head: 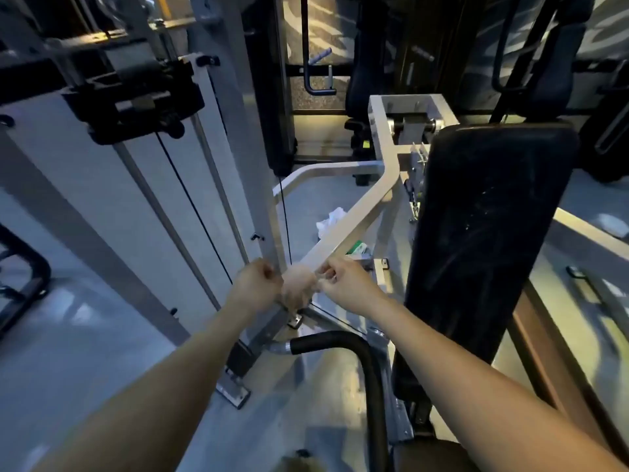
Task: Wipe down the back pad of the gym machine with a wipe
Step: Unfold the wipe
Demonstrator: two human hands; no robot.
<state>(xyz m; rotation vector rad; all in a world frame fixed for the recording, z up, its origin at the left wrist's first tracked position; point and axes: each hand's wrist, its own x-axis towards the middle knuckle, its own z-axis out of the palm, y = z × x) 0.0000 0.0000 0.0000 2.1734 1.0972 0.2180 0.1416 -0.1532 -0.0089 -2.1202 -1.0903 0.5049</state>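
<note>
The black back pad (483, 240) of the gym machine stands upright at the right, with faint streaks on its surface. In front of me, left of the pad, my left hand (256, 287) and my right hand (343, 284) pinch a pale, thin wipe (299, 286) between them. The wipe looks bunched and blurred. Both hands are apart from the pad, over the machine's silver frame.
A silver frame bar (354, 226) runs diagonally behind my hands. A black curved handle (357, 349) lies below them. A green and white packet (357, 249) and crumpled white tissue (332, 218) lie on the floor behind the bar. The weight stack tower (143, 185) stands at left.
</note>
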